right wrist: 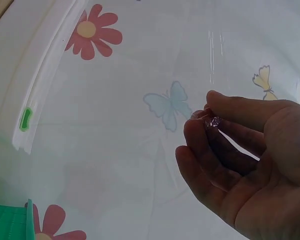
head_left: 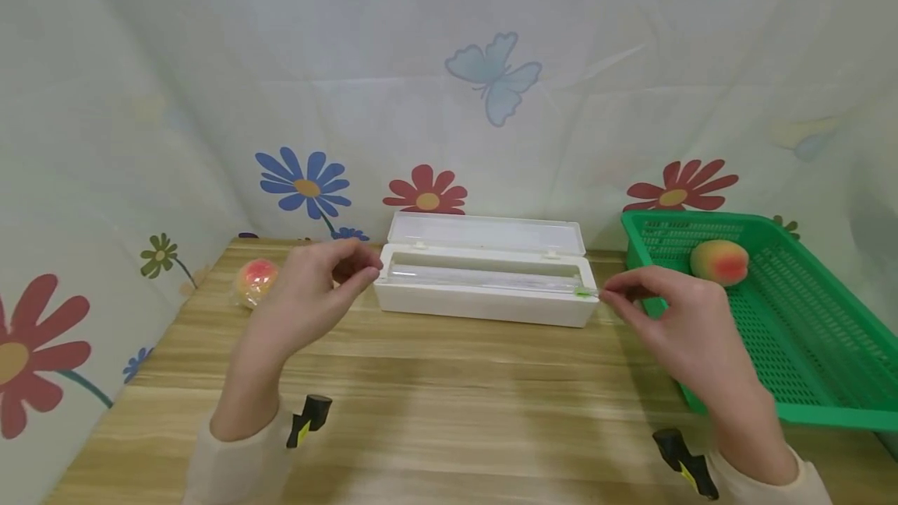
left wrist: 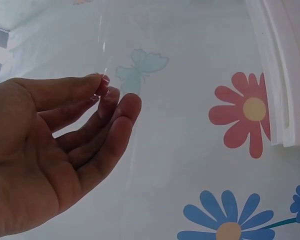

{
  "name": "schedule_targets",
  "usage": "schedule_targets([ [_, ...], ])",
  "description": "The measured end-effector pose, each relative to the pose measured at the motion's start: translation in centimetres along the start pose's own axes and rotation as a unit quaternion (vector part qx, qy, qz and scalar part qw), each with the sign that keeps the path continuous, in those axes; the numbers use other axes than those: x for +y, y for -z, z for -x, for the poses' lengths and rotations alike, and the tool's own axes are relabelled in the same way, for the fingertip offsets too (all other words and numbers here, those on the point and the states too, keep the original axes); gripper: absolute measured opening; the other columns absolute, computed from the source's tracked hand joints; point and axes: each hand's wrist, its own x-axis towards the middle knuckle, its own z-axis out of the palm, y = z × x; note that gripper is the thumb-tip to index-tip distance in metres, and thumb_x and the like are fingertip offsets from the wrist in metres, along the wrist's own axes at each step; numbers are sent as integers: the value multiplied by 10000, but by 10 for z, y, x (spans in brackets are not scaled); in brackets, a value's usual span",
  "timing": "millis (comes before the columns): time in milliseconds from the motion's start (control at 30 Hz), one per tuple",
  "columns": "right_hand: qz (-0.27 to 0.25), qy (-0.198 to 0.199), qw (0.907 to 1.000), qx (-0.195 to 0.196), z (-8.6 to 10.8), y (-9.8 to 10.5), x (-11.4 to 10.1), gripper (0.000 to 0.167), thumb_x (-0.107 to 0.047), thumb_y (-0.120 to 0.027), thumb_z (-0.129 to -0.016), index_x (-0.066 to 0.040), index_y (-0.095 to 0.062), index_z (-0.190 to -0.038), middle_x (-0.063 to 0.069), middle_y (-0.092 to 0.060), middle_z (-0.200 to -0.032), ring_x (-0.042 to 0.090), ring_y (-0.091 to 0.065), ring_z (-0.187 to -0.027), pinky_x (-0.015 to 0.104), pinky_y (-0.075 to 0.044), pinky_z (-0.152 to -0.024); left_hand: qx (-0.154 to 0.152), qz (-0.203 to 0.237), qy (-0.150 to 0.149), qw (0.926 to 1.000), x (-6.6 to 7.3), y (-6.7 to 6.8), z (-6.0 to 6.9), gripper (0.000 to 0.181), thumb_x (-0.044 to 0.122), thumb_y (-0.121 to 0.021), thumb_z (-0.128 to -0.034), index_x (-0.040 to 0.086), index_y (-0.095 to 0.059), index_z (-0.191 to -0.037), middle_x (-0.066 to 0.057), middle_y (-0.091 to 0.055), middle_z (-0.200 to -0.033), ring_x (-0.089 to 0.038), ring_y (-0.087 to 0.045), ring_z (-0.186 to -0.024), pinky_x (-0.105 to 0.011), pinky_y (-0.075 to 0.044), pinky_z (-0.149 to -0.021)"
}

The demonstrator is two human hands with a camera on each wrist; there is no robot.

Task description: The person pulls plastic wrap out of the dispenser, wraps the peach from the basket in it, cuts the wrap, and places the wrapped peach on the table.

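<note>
A white cling film dispenser (head_left: pixel 480 300) stands at the back middle of the table with its lid (head_left: pixel 484 232) tipped back. Inside lies a clear roll (head_left: pixel 484 279), and a small green slider (head_left: pixel 582 291) sits at the front rim's right end. My left hand (head_left: pixel 302 294), by the left end, pinches one corner of the cling film (left wrist: pixel 103 47) between thumb and fingertips. Beyond the right end, my right hand (head_left: pixel 691 330) pinches another bunched corner, visible in the right wrist view. The transparent sheet stretches between both hands; its edges are hard to make out.
A green plastic basket (head_left: pixel 828 415) stands on the right, holding a peach (head_left: pixel 719 263). Another peach (head_left: pixel 256 282), in shiny clear wrap, sits on the wooden table (head_left: pixel 449 404) behind my left hand. A flower-patterned curtain (head_left: pixel 582 100) hangs close behind the dispenser.
</note>
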Motion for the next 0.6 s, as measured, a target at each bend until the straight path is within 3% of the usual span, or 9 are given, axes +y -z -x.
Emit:
schedule_targets([
  [233, -131, -3, 9966, -819, 5, 3, 3, 209, -58, -893, -783, -190, -768, -885, -149, -685, -799, 30, -599, -704, 148, -478, -639, -747, -149, -134, 9970, -5, 3, 5, 22, 103, -716, -978, 82, -711, -979, 41, -636, -814, -154, -580, -740, -307, -533, -672],
  [367, -278, -60, 9876, -1543, 6, 3, 4, 225, -62, -877, -807, -231, -745, -872, -186, -658, -800, 14, -610, -738, 216, -522, -663, -1168, -148, -249, 9927, -7, 4, 6, 23, 65, -715, -967, 70, -696, -954, 36, -612, -794, -152, -560, -718, -298, -517, -639],
  [467, -463, -141, 9727, -2268, 6, 1, 7, 202, -84, -847, -850, -241, -720, -856, -190, -637, -783, 11, -596, -731, 250, -529, -653, -1625, -146, -323, 9861, -10, 3, 6, 59, 56, -699, -973, 84, -679, -926, 39, -583, -773, -143, -537, -705, -294, -489, -618],
  [600, -785, -167, 9384, -3360, 6, -6, 12, 170, -120, -801, -902, -224, -686, -831, -170, -600, -745, 25, -550, -681, 253, -499, -605, -2295, -302, -339, 9722, -16, -2, 5, 115, 53, -686, -973, 130, -669, -889, 61, -569, -764, -122, -525, -697, -287, -479, -612],
])
